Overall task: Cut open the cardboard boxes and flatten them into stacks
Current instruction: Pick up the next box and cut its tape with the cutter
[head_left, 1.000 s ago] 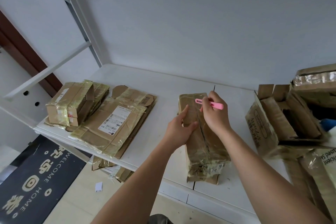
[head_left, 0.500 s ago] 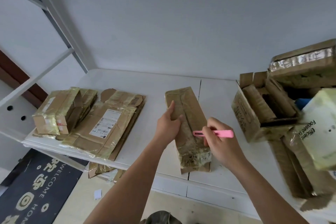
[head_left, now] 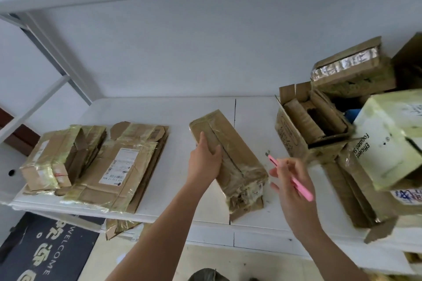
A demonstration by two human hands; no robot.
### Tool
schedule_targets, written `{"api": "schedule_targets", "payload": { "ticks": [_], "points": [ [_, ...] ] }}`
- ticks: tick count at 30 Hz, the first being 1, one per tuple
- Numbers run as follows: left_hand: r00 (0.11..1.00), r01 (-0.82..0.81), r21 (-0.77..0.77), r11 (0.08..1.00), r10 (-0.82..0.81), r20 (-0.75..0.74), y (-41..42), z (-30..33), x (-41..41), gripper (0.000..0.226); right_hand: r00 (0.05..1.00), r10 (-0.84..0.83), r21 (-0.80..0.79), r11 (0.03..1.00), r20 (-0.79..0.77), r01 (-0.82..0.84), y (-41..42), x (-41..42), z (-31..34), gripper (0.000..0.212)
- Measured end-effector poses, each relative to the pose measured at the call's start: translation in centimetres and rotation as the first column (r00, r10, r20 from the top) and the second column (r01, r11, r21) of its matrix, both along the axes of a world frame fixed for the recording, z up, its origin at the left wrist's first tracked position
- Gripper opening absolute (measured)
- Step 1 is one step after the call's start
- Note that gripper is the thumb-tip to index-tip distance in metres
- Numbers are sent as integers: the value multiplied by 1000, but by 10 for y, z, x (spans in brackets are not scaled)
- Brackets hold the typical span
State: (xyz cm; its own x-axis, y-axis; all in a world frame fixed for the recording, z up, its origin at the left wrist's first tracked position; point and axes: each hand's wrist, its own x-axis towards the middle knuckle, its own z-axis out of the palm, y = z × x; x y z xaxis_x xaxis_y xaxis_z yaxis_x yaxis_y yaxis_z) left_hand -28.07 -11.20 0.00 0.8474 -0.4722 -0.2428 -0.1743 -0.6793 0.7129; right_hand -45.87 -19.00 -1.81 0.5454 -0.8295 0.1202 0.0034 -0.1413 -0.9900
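Note:
A long taped cardboard box [head_left: 237, 159] lies on the white table [head_left: 159, 112], a dark slit running along its top. My left hand [head_left: 205, 159] grips the box's left side near its far end. My right hand [head_left: 290, 178] is lifted off the box to its right and holds a pink box cutter [head_left: 290, 177], blade end pointing up and left. Two stacks of flattened boxes sit at the left: a small folded one [head_left: 59, 157] and a wider one [head_left: 121, 166] with a white label.
A pile of uncut boxes crowds the right end: an open brown box [head_left: 306, 125], a foil-lined box [head_left: 351, 68] and a pale green carton [head_left: 392, 137]. Flat cardboard [head_left: 360, 191] leans at the table's right front. A dark welcome mat [head_left: 43, 251] lies on the floor.
My right hand drew the cutter down the box's top toward me, then lifted off to the right. The slit now shows along the top. My left hand stayed on the box.

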Motion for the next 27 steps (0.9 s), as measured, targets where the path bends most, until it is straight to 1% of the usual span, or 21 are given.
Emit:
{"api": "schedule_targets", "payload": {
  "ticks": [1,3,5,6,8,9,10,11,12,14,16,17,18,20,22,24,25,27],
  "points": [
    [1000,-2,46,999,1,24,0,1,-3,67,1000,-21,3,1000,14,21,3,2,-4,30],
    [990,-20,187,982,-6,139,1,5,-6,62,997,-47,-4,999,58,47,6,7,-8,32],
    [964,-35,338,941,-58,261,5,11,-7,47,992,-66,10,998,105,65,-1,15,-11,23],
    [943,-33,425,905,-112,313,6,14,-7,39,991,-70,16,998,115,68,-7,21,-11,19],
    [857,-45,603,797,-279,432,8,19,-6,30,993,-45,40,998,112,41,-20,35,-13,15],
    [798,-50,640,766,-355,487,8,20,-3,26,993,-15,70,998,116,7,-26,43,-13,14],
    [746,-11,635,772,-417,520,8,21,2,28,992,16,102,994,123,-29,-32,50,-15,15],
    [711,78,609,789,-472,521,7,19,10,37,990,39,124,991,136,-56,-36,57,-17,15],
    [690,205,572,794,-532,490,7,19,19,47,987,49,135,988,150,-70,-39,61,-19,16],
    [682,435,487,758,-630,372,8,16,38,55,981,61,140,986,184,-88,-39,65,-18,19],
    [718,531,402,746,-648,254,10,9,51,55,974,72,140,985,217,-103,-36,64,-19,21],
    [734,535,380,755,-638,234,11,5,55,55,973,70,143,984,221,-103,-35,63,-19,22],
    [738,525,375,764,-628,245,12,3,57,56,973,67,147,984,220,-101,-33,62,-20,23],
    [724,500,389,774,-620,303,12,3,59,58,978,32,152,986,206,-65,-32,61,-22,23],
    [703,479,407,777,-618,352,12,5,58,61,975,-54,198,980,216,11,-31,58,-26,22],
    [697,461,407,788,-606,383,11,4,53,61,952,-133,269,961,275,57,-29,54,-29,26],
    [713,448,389,805,-584,388,11,3,48,60,945,-152,269,960,290,72,-29,52,-30,25],
    [764,400,320,859,-505,401,11,-2,40,58,945,-146,232,970,292,78,-28,50,-31,12]
  ]
}}
